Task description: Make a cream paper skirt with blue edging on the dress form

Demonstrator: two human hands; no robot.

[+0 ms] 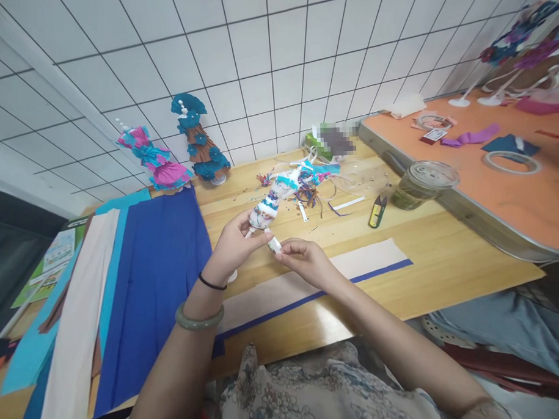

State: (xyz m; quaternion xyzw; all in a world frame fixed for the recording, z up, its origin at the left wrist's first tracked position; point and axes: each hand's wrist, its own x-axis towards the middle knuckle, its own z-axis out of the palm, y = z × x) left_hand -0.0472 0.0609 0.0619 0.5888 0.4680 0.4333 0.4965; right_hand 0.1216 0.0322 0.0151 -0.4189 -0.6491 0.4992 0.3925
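My left hand [230, 248] is closed around the lower end of a small dress form [265, 211], which tilts away from me over the table. White tape and bits of turquoise, blue and purple paper cover its surface. Between the thumb and fingers of my right hand [309, 263] is a short white tape strip [274, 243]; my left thumb also reaches it. Part of a white round base [232, 276] shows beside my left wrist. Beneath my hands lies a long cream paper strip [377, 259] with a blue strip along its near edge.
On the left lie a large blue paper sheet [162, 256] and a cream sheet [79, 326]. Two paper-dressed figures [204, 145] stand by the tiled wall. Paper scraps [309, 199], a yellow-black cutter [377, 212] and a lidded cup [420, 189] are ahead. An orange table [494, 190] adjoins right.
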